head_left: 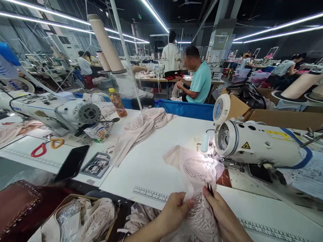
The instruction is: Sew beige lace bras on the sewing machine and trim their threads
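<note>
A pale pink lace garment piece runs from the lit needle area of the white sewing machine down over the table's front edge. My left hand pinches its plain edge between thumb and fingers. Close beside it, my right hand is closed around dark thread snips. Two pointed tips stick up past the thumb, against the lace; the rest is hidden in the hand. The lace also hangs between both hands, below the table edge.
A heap of pink garment pieces lies on the table, with a phone and scissors further left. Another sewing machine and a bottle stand behind. A box of lace pieces sits below. A co-worker handles fabric beyond.
</note>
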A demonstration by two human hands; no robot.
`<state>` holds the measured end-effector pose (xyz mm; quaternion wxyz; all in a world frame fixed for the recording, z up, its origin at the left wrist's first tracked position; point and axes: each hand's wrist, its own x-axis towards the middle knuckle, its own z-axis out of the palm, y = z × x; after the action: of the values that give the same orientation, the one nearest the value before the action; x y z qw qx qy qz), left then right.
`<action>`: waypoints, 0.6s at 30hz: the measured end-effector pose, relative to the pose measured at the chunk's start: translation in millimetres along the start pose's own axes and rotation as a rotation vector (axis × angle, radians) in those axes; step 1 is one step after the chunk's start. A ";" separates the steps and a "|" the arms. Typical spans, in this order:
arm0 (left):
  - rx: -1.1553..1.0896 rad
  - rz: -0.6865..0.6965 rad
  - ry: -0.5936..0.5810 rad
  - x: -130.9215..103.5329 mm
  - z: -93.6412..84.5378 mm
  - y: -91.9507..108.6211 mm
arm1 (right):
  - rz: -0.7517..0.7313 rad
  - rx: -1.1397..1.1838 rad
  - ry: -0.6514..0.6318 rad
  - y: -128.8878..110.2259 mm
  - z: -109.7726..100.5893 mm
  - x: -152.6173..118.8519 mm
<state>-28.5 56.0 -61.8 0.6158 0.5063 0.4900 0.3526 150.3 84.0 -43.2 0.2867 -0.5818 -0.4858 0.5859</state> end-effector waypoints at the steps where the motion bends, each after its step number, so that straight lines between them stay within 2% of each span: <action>1: 0.014 0.013 -0.022 0.2 -0.4 -0.2 | 0.008 0.011 0.014 0.8 1.1 1.9; 3: 0.040 0.040 -0.036 0.7 -0.9 0.1 | -0.042 -0.066 0.044 2.5 0.4 5.8; 7: 0.080 0.063 -0.037 5.3 -0.9 5.0 | -0.236 -0.298 0.079 5.3 -2.6 12.2; 11: 0.239 0.043 -0.097 11.2 -3.5 13.1 | -0.315 -0.344 -0.033 2.6 -7.1 14.4; 14: 0.343 -0.007 -0.110 12.1 -2.1 10.3 | -0.338 -0.378 -0.126 2.0 -7.8 16.5; 16: 0.356 -0.048 -0.048 10.0 4.1 2.1 | -0.363 -0.450 -0.076 5.0 -2.6 19.3; 18: 0.282 -0.058 0.044 5.7 12.9 -7.6 | -0.427 -0.534 0.066 10.3 6.6 22.1</action>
<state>-15.1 55.9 -70.5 0.5376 0.5655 0.5626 0.2732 142.8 98.6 -62.4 0.2562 -0.5404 -0.7231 0.3457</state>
